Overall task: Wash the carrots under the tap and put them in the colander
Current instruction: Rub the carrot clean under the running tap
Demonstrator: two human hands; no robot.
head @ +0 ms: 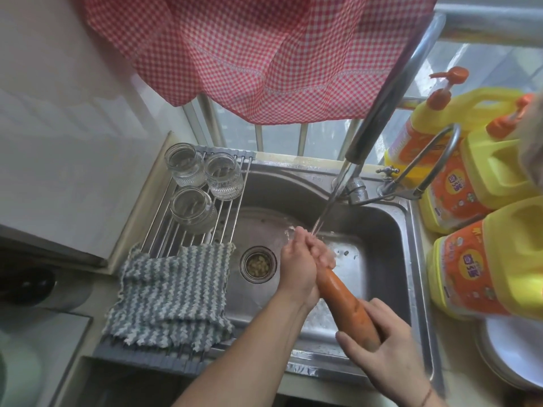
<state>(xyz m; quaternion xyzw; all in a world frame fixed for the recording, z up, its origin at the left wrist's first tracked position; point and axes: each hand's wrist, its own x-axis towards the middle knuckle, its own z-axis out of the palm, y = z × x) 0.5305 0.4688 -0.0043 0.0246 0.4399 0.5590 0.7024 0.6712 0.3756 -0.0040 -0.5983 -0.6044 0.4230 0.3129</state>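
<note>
- Our left hand curls around the thin end of the carrot, right where the stream from the tap lands
- Our right hand grips the thick end, fingers wrapped over it near the sink's front edge
- The carrot slants over the sink basin, right of the drain
- A rack spans the sink's left side, carrying three glasses at the back and a striped cloth at the front
- Yellow bottles stand along the right rim, with a white plate near the front right corner
- A checked curtain hangs behind the sink
</note>
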